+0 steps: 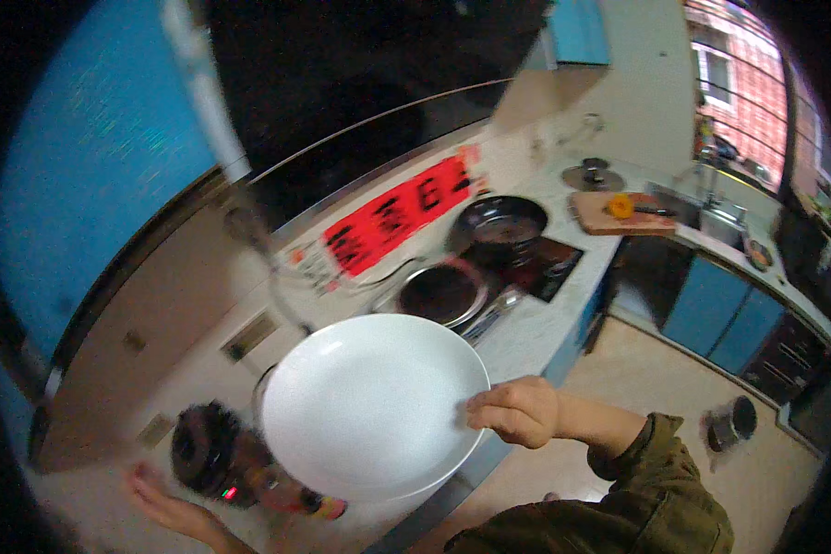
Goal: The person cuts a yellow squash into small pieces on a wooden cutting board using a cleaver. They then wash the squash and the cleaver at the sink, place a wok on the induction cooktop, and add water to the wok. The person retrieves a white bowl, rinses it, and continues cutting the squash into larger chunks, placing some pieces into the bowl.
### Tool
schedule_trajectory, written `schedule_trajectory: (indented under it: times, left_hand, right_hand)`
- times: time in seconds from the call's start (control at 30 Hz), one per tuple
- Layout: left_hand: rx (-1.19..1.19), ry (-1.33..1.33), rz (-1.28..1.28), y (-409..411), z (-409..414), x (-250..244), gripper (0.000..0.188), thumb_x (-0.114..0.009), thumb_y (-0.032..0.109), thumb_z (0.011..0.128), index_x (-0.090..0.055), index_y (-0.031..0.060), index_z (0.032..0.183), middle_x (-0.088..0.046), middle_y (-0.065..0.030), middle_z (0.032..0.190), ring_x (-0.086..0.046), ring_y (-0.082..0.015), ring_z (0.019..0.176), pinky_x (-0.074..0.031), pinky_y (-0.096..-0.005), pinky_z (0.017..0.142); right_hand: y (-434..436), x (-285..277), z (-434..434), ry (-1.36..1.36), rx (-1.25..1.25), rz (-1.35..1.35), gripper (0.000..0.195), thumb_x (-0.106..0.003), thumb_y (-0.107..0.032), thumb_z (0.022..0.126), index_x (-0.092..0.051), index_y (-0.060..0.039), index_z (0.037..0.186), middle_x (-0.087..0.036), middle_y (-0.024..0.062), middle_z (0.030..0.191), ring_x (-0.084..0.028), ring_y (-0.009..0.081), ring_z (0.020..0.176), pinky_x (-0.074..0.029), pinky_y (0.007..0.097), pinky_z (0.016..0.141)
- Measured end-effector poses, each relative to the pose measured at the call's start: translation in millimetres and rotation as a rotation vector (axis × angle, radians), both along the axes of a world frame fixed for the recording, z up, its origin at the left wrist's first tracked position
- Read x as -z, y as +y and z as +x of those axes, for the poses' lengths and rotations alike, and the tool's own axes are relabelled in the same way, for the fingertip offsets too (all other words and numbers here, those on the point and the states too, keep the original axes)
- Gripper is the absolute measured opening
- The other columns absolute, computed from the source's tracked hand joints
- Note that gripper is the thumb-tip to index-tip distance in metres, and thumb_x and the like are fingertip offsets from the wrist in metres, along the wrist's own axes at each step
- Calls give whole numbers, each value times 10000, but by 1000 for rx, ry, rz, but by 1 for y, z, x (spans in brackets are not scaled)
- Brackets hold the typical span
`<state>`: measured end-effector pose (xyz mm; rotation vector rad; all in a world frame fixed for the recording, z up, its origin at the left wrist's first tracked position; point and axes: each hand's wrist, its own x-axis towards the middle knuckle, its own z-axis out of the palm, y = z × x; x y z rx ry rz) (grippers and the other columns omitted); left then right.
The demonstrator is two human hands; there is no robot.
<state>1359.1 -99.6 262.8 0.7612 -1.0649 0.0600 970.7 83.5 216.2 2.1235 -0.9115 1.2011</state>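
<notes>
A large white plate [374, 408] is gripped at its right rim by my right hand [516, 412], with the fingers over its upper face. The plate is bare and hangs above the counter, hiding part of it. At the lower left, my left hand [156, 495] is blurred and holds nothing that I can see. Beside it stands a dark appliance [204, 447] with a small lit display. Several bottles or jars [277, 485] lie or stand between that appliance and the plate, partly hidden by it.
Behind the plate are a round cooker [443, 294] and a black wok [502, 220]. Farther right, a wooden cutting board [595, 215] bears a yellow-orange food piece [621, 206] and a knife [654, 210], near a sink [724, 225]. A bin [730, 422] stands on the floor.
</notes>
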Motion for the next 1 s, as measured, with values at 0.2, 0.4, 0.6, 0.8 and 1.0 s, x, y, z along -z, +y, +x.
schedule_trajectory:
  times: [0.2,0.4,0.6,0.8,1.0]
  left_hand:
    - [1994,160,1147,86,-311,122,834,-269,691,807,-335,27,1307,-401,-163,1309,-385,-380,1182,-315,-525,964]
    - [1964,-52,1507,145,-536,165,513,-431,245,869,-328,-10,1302,-448,-172,1250,-481,-304,1109,-422,-422,909]
    - [2119,-161,1561,176,-719,181,505,-476,-10,779,-356,-31,1269,-472,-176,1219,-487,-283,1106,-421,-396,923]
    - [2205,-273,1411,187,-923,195,511,-461,-59,797,-328,-27,1289,-450,-157,1243,-465,-260,1124,-391,-366,942]
    - [2218,-341,1477,230,-1105,188,449,-476,-30,850,-348,-29,1281,-463,-130,1239,-469,-227,1104,-371,-332,942]
  right_hand:
    - [128,51,-157,201,483,143,285,-535,-89,751,-584,-8,1019,-592,104,907,-607,175,712,-514,255,556]
    - [219,85,-262,269,816,289,321,-547,-100,744,-579,-8,1050,-597,91,935,-608,171,746,-516,245,594]
    - [263,132,-379,-156,1060,466,393,-577,-50,767,-507,-32,1153,-540,146,1077,-609,223,767,-513,278,599]
    - [282,148,-541,-888,1439,165,509,-637,-25,763,-402,-39,1214,-453,176,1132,-573,202,692,-480,282,563]
    - [332,164,-673,-1365,1514,217,465,-627,-145,805,-414,-21,1199,-530,171,1022,-582,201,725,-478,301,605]
